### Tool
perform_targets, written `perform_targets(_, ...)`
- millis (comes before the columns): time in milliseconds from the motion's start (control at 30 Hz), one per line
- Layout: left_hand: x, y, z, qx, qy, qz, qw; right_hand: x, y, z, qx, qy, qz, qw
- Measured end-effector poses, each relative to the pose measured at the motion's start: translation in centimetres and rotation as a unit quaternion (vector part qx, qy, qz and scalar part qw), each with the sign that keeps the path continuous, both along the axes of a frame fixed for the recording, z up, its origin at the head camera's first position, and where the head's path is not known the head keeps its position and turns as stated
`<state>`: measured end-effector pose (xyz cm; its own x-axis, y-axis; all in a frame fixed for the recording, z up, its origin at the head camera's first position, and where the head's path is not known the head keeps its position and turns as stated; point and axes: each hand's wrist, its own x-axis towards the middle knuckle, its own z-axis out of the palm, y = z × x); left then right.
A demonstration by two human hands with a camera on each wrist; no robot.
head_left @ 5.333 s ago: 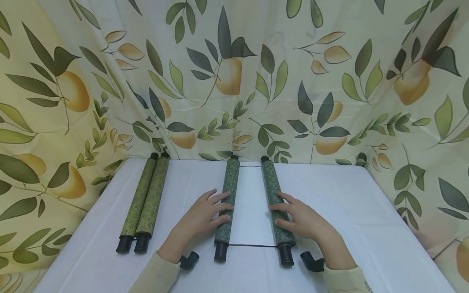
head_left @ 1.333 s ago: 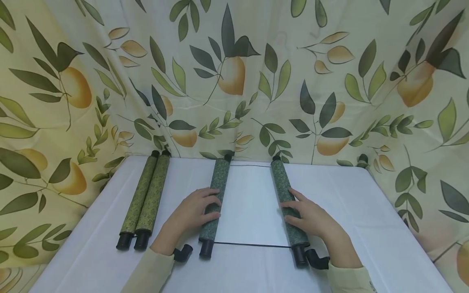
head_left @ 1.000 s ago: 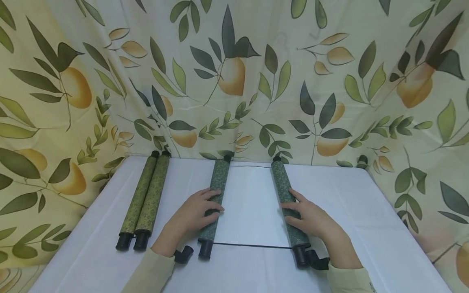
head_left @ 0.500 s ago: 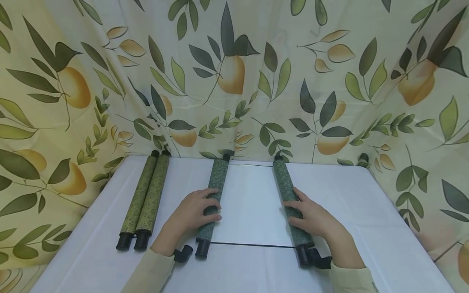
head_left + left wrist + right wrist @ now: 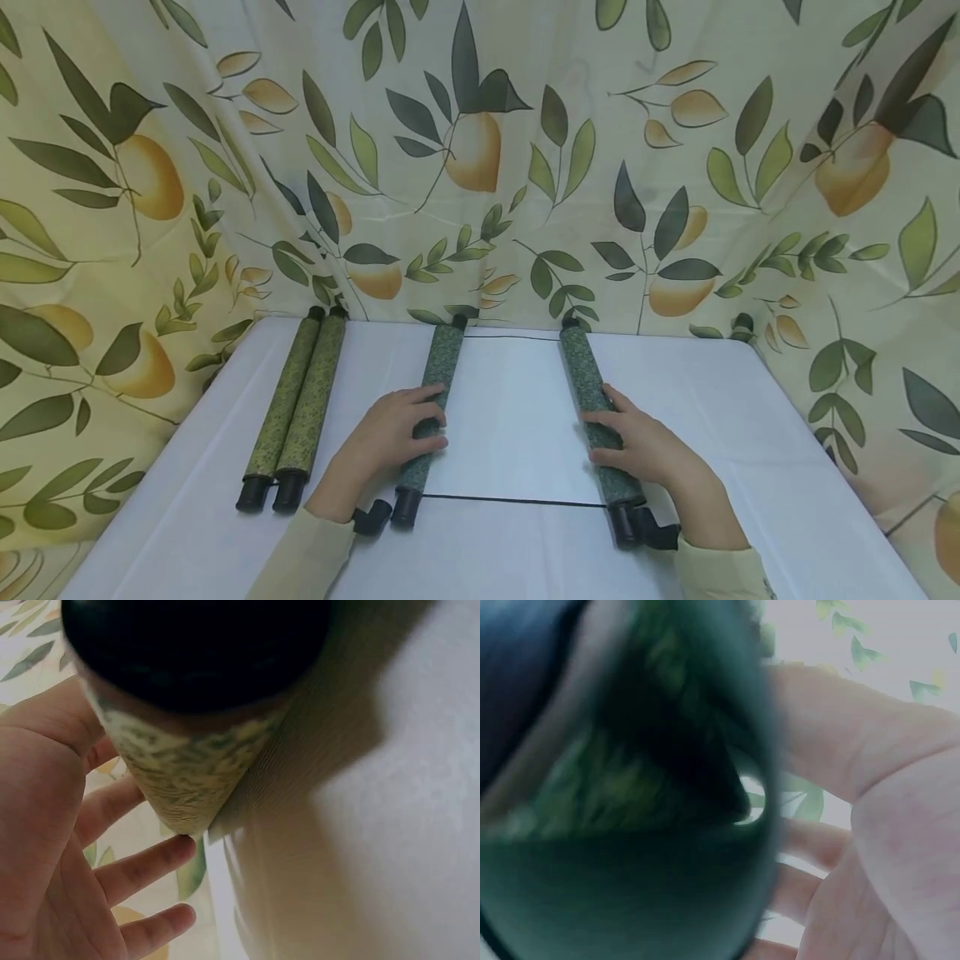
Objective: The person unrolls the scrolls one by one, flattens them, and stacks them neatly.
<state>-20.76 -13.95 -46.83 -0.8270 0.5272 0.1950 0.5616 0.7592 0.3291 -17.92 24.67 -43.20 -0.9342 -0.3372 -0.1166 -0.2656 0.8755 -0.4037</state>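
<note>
A hanging scroll with two dark green patterned rolls lies partly unrolled on the table, its blank white sheet (image 5: 517, 417) spread between them. My left hand (image 5: 390, 429) curls its fingers and thumb over the left roll (image 5: 442, 358) from the outer side. Over the right roll (image 5: 581, 358), my right hand (image 5: 652, 446) bends its fingers in the same way. Black knobs cap both roll ends. Up close, the left wrist view shows the patterned roll (image 5: 187, 772) beside spread fingers. In the right wrist view a blurred dark green roll (image 5: 630, 892) hides the right fingertips.
A second scroll (image 5: 315, 400), yellow-green and rolled up in two parallel rolls, lies left of my left hand. Black wrist mounts (image 5: 372, 518) show under both wrists. Behind the white-covered table (image 5: 750, 433) hangs a curtain (image 5: 555, 167) printed with fruit and leaves.
The two dark green rolls have moved apart, the left one leftward and the right one rightward, with my hands on them. More white sheet shows between them. The yellow-green scroll stays put.
</note>
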Motion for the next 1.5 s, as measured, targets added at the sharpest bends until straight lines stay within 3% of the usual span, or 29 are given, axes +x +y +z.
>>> perform_targets(300,-0.1,-0.4,-0.3,0.007,0.000,-0.007,1.0000,0.3,0.0,0.5,0.003,-0.027,-0.007,1.000)
perform_targets(600,0.1,-1.1,-0.1,0.028,-0.073,-0.016,0.9968,0.4,0.6,0.6,-0.007,-0.033,0.000,0.999)
perform_targets(1233,0.1,-1.8,0.2,0.021,-0.133,0.009,0.9909,0.6,1.3,0.7,-0.004,-0.054,-0.015,0.998)
perform_targets(1500,0.2,-2.7,1.1,0.022,-0.117,0.009,0.9929,0.4,1.5,0.6,-0.010,-0.061,-0.023,0.998)
